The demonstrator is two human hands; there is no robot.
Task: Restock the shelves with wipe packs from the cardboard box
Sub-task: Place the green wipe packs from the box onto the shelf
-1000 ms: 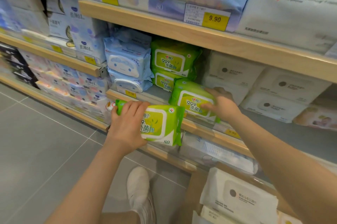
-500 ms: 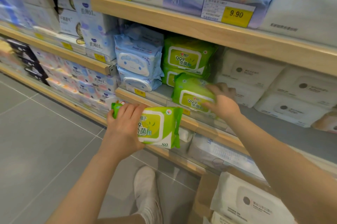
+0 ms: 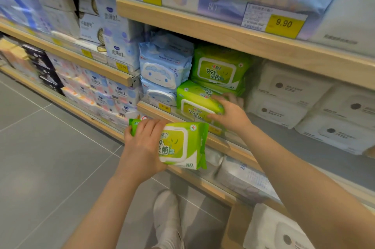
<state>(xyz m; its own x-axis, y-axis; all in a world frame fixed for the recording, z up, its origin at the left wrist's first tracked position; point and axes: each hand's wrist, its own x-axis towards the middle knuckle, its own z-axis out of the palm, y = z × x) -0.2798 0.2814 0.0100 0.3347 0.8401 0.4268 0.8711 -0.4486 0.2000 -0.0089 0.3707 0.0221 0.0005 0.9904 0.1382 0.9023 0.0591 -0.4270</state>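
Wipe packs are both grasped: right hand presses one at the shelf lip, seemingly tilted, so it could slide off; left hand holds another below.

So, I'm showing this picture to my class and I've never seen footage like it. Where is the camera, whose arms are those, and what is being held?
No machine is involved. The camera sits on a person's head and looks forward and down, so the two bare arms reaching in from the bottom are that person's own. There is only this one view.

They stand at wooden shop shelves stocked with wipe packs and yellow price tags. The left hand grips a green wipe pack in the air, below and in front of the shelf edge. The right hand holds a second green pack at the front of the middle shelf, in front of a matching green pack already there. Blue packs sit to its left, white packs to its right. Below, a white shoe stands on grey floor tiles.
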